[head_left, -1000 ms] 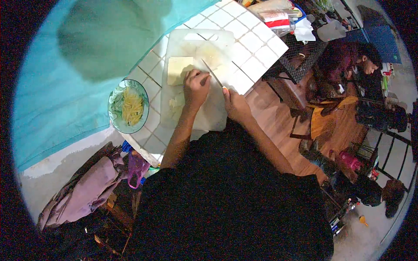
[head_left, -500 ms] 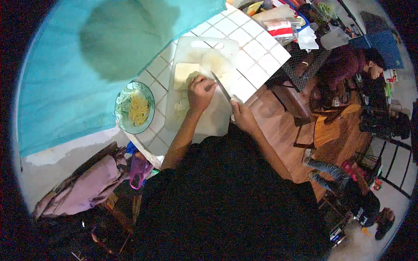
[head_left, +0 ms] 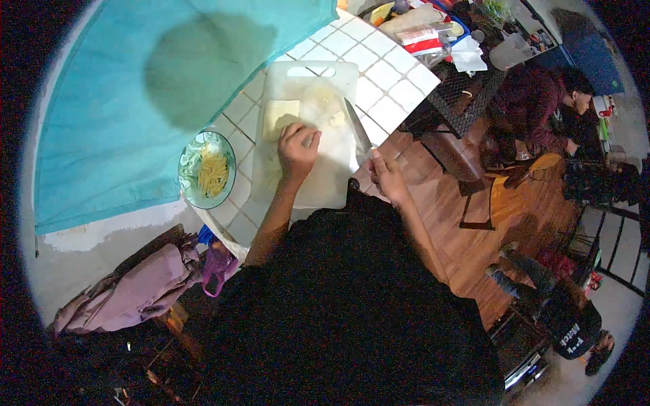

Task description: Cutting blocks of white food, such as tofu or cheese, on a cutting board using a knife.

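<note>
On the translucent white cutting board lie pale yellow square slices and smaller pieces. My left hand rests over the lower part of the slices with its fingers curled and closed; whatever is under them is hidden. My right hand grips the handle of a knife, whose blade angles up and left over the right edge of the board. A glass bowl of pale yellow strips stands on the white tiles left of the board.
A turquoise cloth borders the tiled counter. Packages sit beyond on a black mesh surface. Pink fabric is at lower left. Two other people are to my right, near a wooden chair.
My right hand and knife have moved right, away from my left hand and toward the board's edge. My left hand has shifted slightly left. The person at lower right has moved downward in view.
</note>
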Tool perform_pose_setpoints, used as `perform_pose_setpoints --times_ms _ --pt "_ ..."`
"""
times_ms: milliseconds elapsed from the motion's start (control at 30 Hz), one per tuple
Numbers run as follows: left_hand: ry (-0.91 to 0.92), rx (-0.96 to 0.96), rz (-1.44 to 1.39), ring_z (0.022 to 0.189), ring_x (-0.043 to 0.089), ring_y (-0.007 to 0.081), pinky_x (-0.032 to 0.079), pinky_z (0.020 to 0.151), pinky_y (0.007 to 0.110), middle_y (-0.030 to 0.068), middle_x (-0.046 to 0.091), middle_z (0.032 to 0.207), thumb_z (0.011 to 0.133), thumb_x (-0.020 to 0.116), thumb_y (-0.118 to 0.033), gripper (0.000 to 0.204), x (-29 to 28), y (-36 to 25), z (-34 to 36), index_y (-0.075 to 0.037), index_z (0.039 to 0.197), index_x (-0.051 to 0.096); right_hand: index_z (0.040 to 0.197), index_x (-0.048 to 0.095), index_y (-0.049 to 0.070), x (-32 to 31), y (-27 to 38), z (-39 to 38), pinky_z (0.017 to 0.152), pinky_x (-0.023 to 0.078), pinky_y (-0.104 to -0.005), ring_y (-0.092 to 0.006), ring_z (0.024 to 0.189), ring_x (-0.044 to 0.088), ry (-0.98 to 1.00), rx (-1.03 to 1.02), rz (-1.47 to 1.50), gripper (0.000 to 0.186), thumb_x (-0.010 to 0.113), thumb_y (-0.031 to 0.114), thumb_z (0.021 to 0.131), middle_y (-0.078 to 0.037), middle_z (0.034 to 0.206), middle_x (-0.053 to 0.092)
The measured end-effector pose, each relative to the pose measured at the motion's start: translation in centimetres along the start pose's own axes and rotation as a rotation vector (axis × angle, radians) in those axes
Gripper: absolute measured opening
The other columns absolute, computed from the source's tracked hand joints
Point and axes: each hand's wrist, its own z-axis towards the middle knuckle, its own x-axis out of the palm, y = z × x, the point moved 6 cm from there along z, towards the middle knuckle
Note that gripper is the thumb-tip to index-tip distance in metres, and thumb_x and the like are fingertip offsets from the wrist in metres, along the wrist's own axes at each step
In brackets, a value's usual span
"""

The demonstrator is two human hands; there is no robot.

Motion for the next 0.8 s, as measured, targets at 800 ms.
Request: perform_pose_setpoints --times_ms 800 --pt "0.324 0.120 0.162 0.100 0.057 0.0323 0.047 0.089 0.043 0.0129 0.062 0.101 0.084 0.070 -0.019 0.031 4.9 -3.7 3.4 -0.004 0.111 0.070 0.085 0.060 0.003 -1.9 -2.4 0.0 0.048 0.035 -0.0270 -0.0093 0.053 0.044 -0.154 0.102 -0.050 0.054 0.048 0.052 0.101 0.000 0.063 0.048"
